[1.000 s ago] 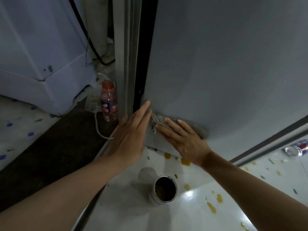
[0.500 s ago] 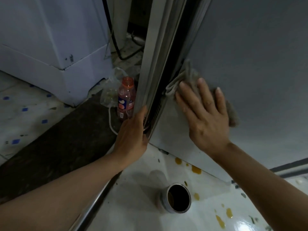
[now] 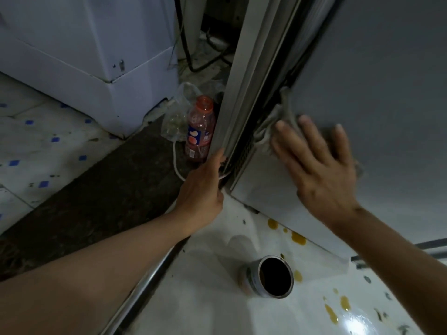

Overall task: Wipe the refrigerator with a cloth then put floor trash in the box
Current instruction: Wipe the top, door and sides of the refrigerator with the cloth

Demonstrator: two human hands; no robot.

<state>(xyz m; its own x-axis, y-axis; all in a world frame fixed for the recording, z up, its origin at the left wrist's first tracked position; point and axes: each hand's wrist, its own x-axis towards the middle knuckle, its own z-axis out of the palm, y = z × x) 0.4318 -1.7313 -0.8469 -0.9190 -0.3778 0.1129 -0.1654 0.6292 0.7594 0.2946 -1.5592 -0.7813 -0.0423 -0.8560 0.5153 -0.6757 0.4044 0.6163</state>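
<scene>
Refrigerator [image 3: 377,76]: grey door panel standing at right, its lower edge near the floor.
Cloth [image 3: 278,122]: grey, lying flat against the door near its left edge, bunching toward the dark gap.
Right hand [image 3: 319,165]: fingers spread straight, pressing the cloth to the door.
Left hand [image 3: 203,187]: fingers curling round the pale vertical edge of the refrigerator, low down.
Bottle [image 3: 200,131]: red-capped, standing upright on the floor just beside that edge, a clear plastic bag [image 3: 176,117] behind it.
Can [image 3: 268,276]: open-topped, sitting on the white floor [image 3: 205,286] among yellow drips, below the door.
</scene>
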